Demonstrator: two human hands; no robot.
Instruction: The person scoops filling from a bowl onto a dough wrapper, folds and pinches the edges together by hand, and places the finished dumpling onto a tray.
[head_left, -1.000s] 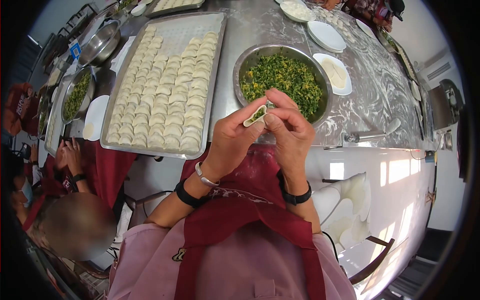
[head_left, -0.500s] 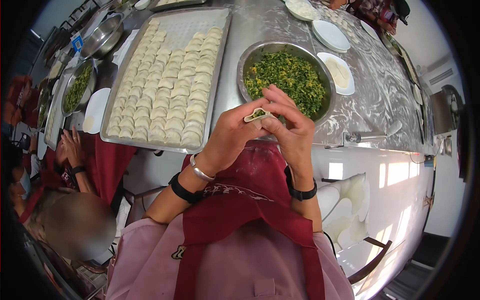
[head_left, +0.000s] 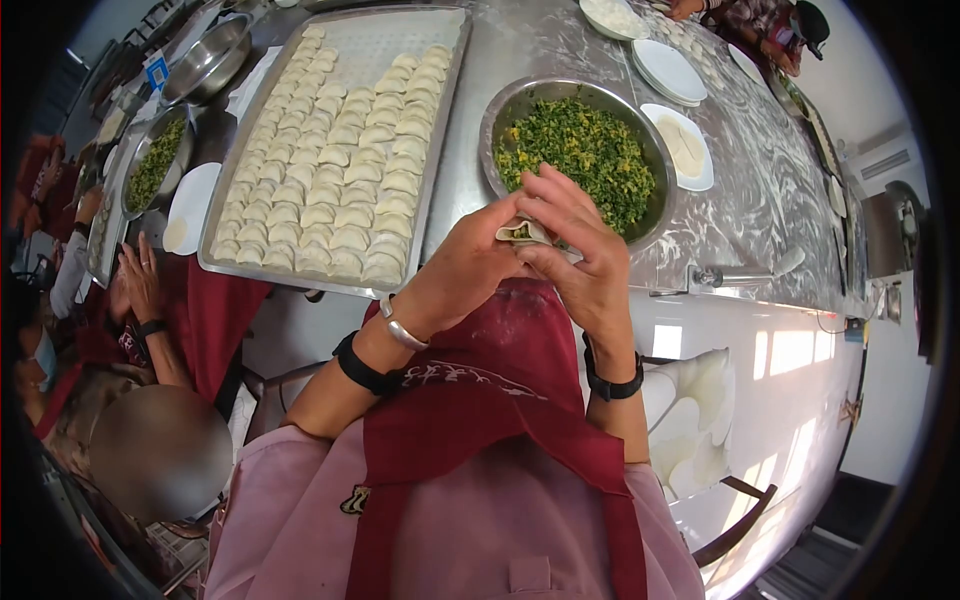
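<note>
A partly folded dumpling (head_left: pixel 524 233) with green filling showing at its opening sits between my two hands. My left hand (head_left: pixel 478 255) grips its left side, while my right hand (head_left: pixel 578 245) pinches its right edge with the thumb in front and the fingers curled over. Just beyond my hands stands a steel bowl (head_left: pixel 489 150) of chopped green and yellow filling (head_left: pixel 580 150). To the left lies a metal tray (head_left: pixel 436 150) with rows of folded dumplings (head_left: pixel 320 190).
Right of the bowl are a plate with wrappers (head_left: pixel 682 147), stacked white plates (head_left: pixel 668 72) and a metal-handled tool (head_left: pixel 745 273) at the floured table's (head_left: pixel 745 200) edge. A co-worker's hands (head_left: pixel 138 280) are at left, near another filling bowl (head_left: pixel 160 165). Another person (head_left: pixel 775 35) works at far right.
The dumpling has shifted slightly right and its opening looks changed as my fingers move along it. The co-worker's hands at left stay close together.
</note>
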